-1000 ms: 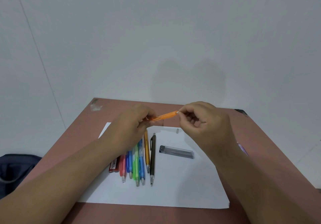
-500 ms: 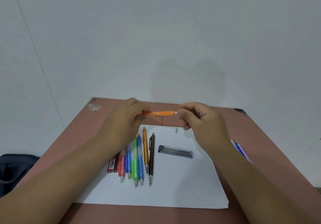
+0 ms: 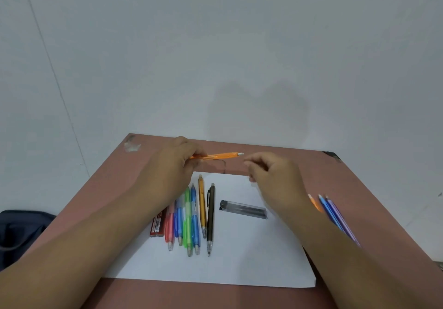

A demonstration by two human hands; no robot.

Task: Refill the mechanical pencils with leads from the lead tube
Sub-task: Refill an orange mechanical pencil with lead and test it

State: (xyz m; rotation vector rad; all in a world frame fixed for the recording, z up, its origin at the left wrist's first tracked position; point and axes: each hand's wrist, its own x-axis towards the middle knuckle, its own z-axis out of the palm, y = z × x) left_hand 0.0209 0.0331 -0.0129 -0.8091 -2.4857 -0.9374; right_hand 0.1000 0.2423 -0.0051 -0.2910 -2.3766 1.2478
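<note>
Orange plastic sits in your left hand [image 3: 176, 165]: your fingers grasp the orange mechanical pencil [image 3: 221, 155] near its tip end and hold it almost level above the far part of the tabletop [image 3: 359, 181], its white cap end pointing toward your right hand [image 3: 273, 174]. That right hand hangs just beside the cap end, apart from it, fingertips drawn together as if pinching; whether they grasp a cap, a lead or nothing is too small to tell. Below, on the white paper [image 3: 251, 260], the lead tube [image 3: 243, 209] lies on its side with dark leads inside. To its left a row of pencils [image 3: 191, 220] waits side by side, with a red pack [image 3: 158, 222] at the end. A few more pencils [image 3: 333, 213] lie off the paper by your right forearm, possibly finished ones. Judging by that, you are mid-task, with most pencils left.
</note>
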